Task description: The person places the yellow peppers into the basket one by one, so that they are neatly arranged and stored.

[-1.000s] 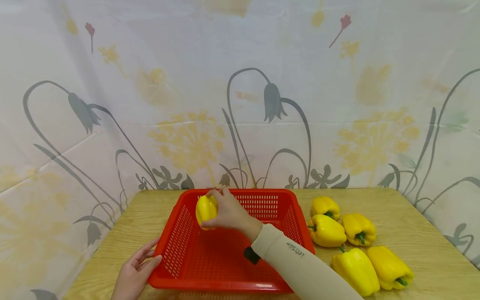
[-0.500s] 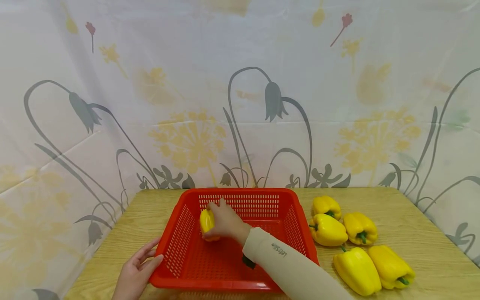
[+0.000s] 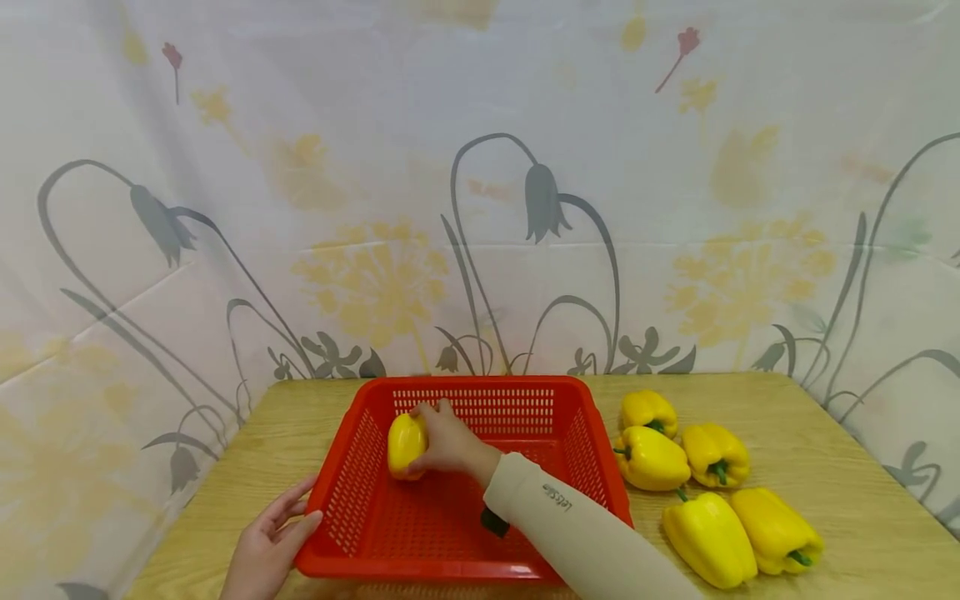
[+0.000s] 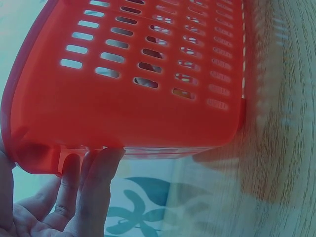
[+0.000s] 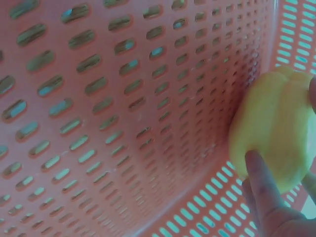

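A red plastic basket [image 3: 450,533] with slotted sides stands on the wooden table. Inside it, toward the far left corner, my right hand [image 3: 452,444] holds a yellow bell pepper [image 3: 405,446], thumb and fingers round its sides. In the right wrist view the pepper [image 5: 271,128] sits close to the slotted basket surface, and whether it rests there I cannot tell. My left hand [image 3: 268,542] grips the basket's left rim near the front corner. The left wrist view has its fingers [image 4: 101,187] against the basket's outer side, under the rim.
Several yellow bell peppers [image 3: 652,460] lie on the table right of the basket, the nearest ones [image 3: 708,540] by its front right corner. Bare wooden table [image 3: 240,467] shows on the left. A flower-printed cloth [image 3: 480,183] hangs behind.
My right hand has lowered the pepper from near the rim down into the basket, then shifted slightly left. The left hand keeps its place on the rim.
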A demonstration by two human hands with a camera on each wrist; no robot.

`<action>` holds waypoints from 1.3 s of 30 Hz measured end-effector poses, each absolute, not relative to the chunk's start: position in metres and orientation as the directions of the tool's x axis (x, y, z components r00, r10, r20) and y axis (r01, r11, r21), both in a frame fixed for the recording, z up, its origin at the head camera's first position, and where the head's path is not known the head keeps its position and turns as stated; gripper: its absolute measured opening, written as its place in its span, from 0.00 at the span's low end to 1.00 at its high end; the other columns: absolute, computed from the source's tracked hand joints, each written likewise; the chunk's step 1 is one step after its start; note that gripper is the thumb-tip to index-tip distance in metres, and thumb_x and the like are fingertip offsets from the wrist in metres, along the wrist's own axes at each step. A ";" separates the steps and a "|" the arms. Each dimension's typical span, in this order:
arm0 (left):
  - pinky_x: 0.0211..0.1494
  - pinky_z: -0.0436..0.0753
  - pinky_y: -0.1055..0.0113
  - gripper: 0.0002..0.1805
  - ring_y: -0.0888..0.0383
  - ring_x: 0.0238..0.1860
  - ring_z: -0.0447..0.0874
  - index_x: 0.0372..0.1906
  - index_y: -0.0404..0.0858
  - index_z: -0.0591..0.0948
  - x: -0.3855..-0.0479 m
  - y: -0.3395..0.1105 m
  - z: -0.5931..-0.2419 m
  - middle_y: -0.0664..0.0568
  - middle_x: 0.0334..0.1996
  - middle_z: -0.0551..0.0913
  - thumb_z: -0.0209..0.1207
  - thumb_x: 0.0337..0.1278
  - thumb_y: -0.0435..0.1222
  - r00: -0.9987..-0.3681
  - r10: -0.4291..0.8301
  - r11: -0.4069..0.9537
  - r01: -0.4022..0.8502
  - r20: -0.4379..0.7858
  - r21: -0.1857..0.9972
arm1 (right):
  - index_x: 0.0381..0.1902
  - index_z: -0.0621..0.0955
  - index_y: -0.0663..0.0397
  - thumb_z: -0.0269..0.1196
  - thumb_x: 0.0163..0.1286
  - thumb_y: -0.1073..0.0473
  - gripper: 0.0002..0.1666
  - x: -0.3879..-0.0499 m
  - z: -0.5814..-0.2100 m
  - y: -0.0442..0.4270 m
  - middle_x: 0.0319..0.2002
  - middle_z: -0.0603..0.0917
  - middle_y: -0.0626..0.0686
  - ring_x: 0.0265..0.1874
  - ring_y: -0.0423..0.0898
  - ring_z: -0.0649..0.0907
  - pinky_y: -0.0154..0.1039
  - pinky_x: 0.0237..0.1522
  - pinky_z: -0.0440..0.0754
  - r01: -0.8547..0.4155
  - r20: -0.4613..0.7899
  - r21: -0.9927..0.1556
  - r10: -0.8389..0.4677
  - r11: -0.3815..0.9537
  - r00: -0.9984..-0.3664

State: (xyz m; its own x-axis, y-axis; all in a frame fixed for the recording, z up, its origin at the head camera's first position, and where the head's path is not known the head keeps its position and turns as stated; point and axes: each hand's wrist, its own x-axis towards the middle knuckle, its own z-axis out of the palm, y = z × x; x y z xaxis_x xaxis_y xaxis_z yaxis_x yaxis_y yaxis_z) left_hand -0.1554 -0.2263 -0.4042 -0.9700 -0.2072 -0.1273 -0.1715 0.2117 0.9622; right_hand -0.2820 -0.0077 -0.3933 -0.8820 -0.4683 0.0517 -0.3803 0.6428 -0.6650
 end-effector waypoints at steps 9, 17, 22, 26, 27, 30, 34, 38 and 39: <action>0.38 0.83 0.63 0.34 0.57 0.40 0.83 0.67 0.33 0.65 -0.156 -0.227 -0.404 0.44 0.44 0.78 0.62 0.57 0.41 -0.970 -0.209 0.223 -0.170 -0.124 0.960 | 0.56 0.72 0.55 0.73 0.50 0.62 0.35 -0.282 -0.385 -0.007 0.45 0.67 0.55 0.36 0.45 0.74 0.37 0.43 0.77 -0.426 0.094 -0.658 -0.493 0.621 -0.865; 0.38 0.83 0.64 0.35 0.61 0.38 0.83 0.67 0.33 0.65 -0.157 -0.227 -0.404 0.45 0.45 0.78 0.62 0.56 0.41 -0.971 -0.199 0.222 -0.173 -0.129 0.960 | 0.57 0.72 0.57 0.71 0.54 0.64 0.32 -0.275 -0.362 -0.002 0.51 0.72 0.57 0.48 0.51 0.74 0.37 0.46 0.75 -0.456 0.168 -0.728 -0.512 0.512 -0.843; 0.38 0.83 0.64 0.36 0.62 0.37 0.82 0.68 0.35 0.64 -0.156 -0.229 -0.405 0.48 0.44 0.78 0.63 0.56 0.42 -0.969 -0.199 0.210 -0.188 -0.146 0.959 | 0.54 0.74 0.54 0.70 0.55 0.64 0.28 -0.266 -0.347 0.000 0.52 0.74 0.55 0.51 0.52 0.74 0.38 0.47 0.76 -0.469 0.209 -0.773 -0.526 0.428 -0.825; 0.37 0.83 0.63 0.37 0.58 0.38 0.83 0.68 0.34 0.63 -0.156 -0.229 -0.405 0.49 0.42 0.79 0.63 0.56 0.42 -0.967 -0.195 0.190 -0.202 -0.164 0.961 | 0.52 0.76 0.50 0.69 0.56 0.64 0.25 -0.257 -0.336 0.002 0.50 0.75 0.50 0.50 0.49 0.75 0.34 0.45 0.77 -0.499 0.256 -0.778 -0.532 0.382 -0.807; 0.37 0.83 0.63 0.37 0.57 0.38 0.83 0.68 0.34 0.63 -0.156 -0.229 -0.405 0.49 0.42 0.79 0.63 0.56 0.42 -0.967 -0.193 0.188 -0.202 -0.165 0.961 | 0.51 0.76 0.50 0.69 0.56 0.64 0.24 -0.255 -0.333 0.003 0.49 0.76 0.49 0.49 0.48 0.75 0.33 0.44 0.77 -0.506 0.269 -0.780 -0.532 0.369 -0.803; 0.37 0.83 0.62 0.38 0.56 0.39 0.83 0.68 0.34 0.63 -0.156 -0.229 -0.404 0.49 0.41 0.79 0.63 0.56 0.42 -0.967 -0.190 0.177 -0.203 -0.169 0.963 | 0.50 0.77 0.50 0.69 0.56 0.64 0.23 -0.248 -0.325 0.007 0.47 0.76 0.45 0.48 0.44 0.75 0.32 0.44 0.77 -0.508 0.294 -0.792 -0.519 0.339 -0.803; 0.37 0.83 0.62 0.38 0.57 0.38 0.83 0.68 0.34 0.63 -0.157 -0.228 -0.405 0.49 0.41 0.79 0.63 0.56 0.43 -0.967 -0.188 0.170 -0.205 -0.173 0.964 | 0.50 0.77 0.51 0.69 0.56 0.64 0.23 -0.239 -0.316 0.014 0.46 0.77 0.44 0.46 0.41 0.75 0.36 0.46 0.77 -0.515 0.321 -0.799 -0.505 0.309 -0.801; 0.37 0.83 0.62 0.39 0.58 0.38 0.83 0.68 0.33 0.62 -0.158 -0.229 -0.406 0.50 0.41 0.79 0.63 0.55 0.43 -0.968 -0.183 0.168 -0.205 -0.174 0.964 | 0.50 0.77 0.53 0.69 0.56 0.64 0.22 -0.231 -0.308 0.022 0.46 0.78 0.43 0.46 0.40 0.76 0.36 0.47 0.77 -0.527 0.351 -0.806 -0.499 0.271 -0.792; 0.37 0.83 0.62 0.39 0.58 0.37 0.82 0.69 0.33 0.61 -0.158 -0.229 -0.407 0.50 0.41 0.79 0.63 0.55 0.42 -0.968 -0.181 0.165 -0.203 -0.172 0.965 | 0.49 0.77 0.52 0.69 0.56 0.64 0.22 -0.228 -0.307 0.025 0.46 0.78 0.42 0.46 0.39 0.76 0.35 0.47 0.77 -0.528 0.356 -0.807 -0.496 0.264 -0.792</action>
State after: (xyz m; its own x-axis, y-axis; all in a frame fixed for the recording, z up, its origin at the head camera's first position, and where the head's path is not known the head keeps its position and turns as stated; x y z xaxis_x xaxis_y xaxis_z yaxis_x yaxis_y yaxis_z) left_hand -0.1579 -0.2289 -0.4066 -0.9683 -0.1809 -0.1722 -0.2025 0.1653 0.9652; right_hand -0.2283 0.0249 -0.3070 -0.7922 -0.4956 0.3561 -0.5280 0.2640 -0.8072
